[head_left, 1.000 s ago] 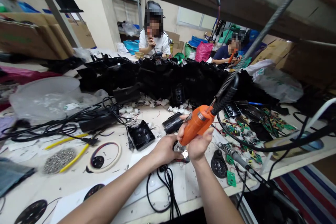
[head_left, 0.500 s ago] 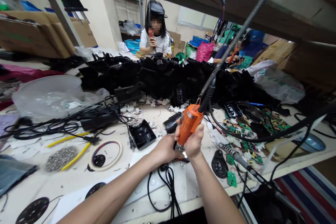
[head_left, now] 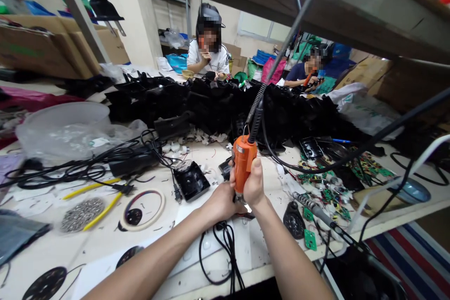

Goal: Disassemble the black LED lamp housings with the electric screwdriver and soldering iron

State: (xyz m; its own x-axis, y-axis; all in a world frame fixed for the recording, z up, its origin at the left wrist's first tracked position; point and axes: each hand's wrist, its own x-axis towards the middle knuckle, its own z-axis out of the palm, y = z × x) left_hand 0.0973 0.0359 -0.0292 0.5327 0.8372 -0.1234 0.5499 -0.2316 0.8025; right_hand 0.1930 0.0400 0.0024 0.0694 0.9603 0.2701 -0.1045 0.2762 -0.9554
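My right hand [head_left: 254, 186] is wrapped round an orange electric screwdriver [head_left: 243, 164], which points down and hangs from a coiled spring [head_left: 256, 103]. My left hand [head_left: 225, 200] is closed just beneath the screwdriver's tip, steadying a small part on the bench. Most of that part is hidden by my fingers; a shiny bit and some thin wires show beside them. A bundled black power cord [head_left: 230, 255] lies in front of my hands. To the left of them sits an open black plastic housing [head_left: 191, 182].
Black plastic parts [head_left: 211, 103] are heaped across the back. Green circuit boards [head_left: 326, 180] lie at right near a soldering iron [head_left: 312, 206]. At left are a tape roll [head_left: 144, 210], a pile of screws [head_left: 82, 213] and yellow-handled pliers [head_left: 101, 213]. Two people work beyond the heap.
The screwdriver has swung left and become more upright in my right hand, its spring and cable moving with it. My left hand has stayed nearly where it was.
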